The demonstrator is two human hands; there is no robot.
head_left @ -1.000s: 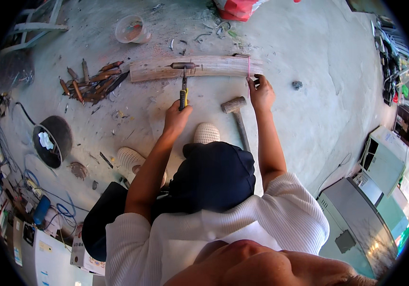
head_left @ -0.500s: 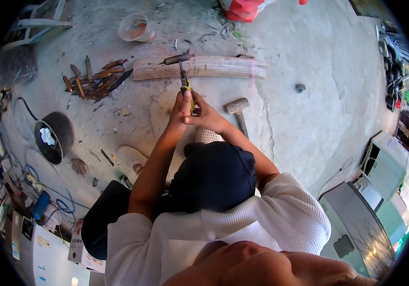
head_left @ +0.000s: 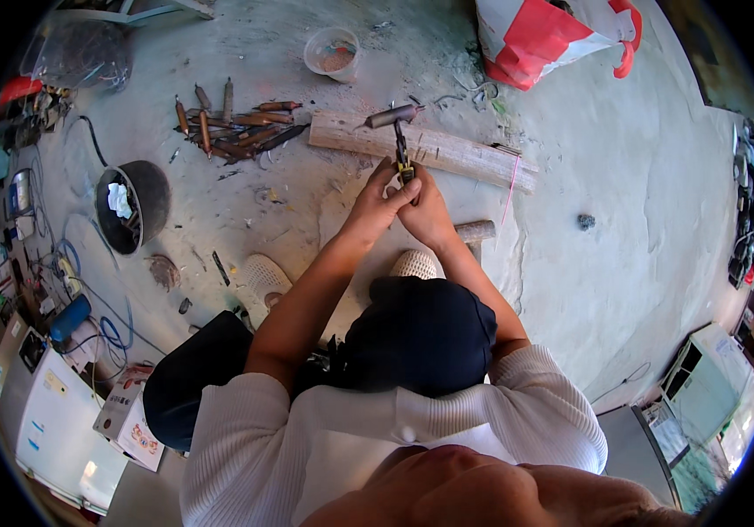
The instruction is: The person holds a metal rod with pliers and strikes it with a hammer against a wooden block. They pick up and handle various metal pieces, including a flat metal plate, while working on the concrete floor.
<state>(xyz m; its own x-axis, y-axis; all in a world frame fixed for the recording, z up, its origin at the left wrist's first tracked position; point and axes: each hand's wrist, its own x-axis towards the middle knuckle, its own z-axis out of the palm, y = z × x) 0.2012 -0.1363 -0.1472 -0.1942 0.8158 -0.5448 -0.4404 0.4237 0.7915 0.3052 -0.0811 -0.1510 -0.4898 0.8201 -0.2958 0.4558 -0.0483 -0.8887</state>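
My left hand (head_left: 375, 202) and my right hand (head_left: 428, 211) are closed together around the handles of pliers (head_left: 402, 151) with yellow and black grips. The pliers' jaws reach up to a dark, spindle-shaped metal cylinder (head_left: 392, 117) with thin pointed ends; whether they clamp it I cannot tell. This cylinder lies at or just above the left part of a long wooden plank (head_left: 465, 163) on the floor. To the left of the plank, a pile of similar copper-brown and grey cylinders (head_left: 241, 132) is spread out. A hammer (head_left: 476, 231) lies beside my right forearm, its handle partly hidden.
A clear plastic tub (head_left: 333, 54) with brownish bits stands beyond the pile. At the far right is a red and white bag (head_left: 539, 39). A black bucket (head_left: 150, 206) holding white crumpled material sits at the left, near cables and a blue hose (head_left: 113, 332). Small debris dots the concrete.
The whole view has shifted, so the plank and pile appear farther right and the bag shows more. My right fingers have drawn in, and both hands now sit closer together on the pliers.
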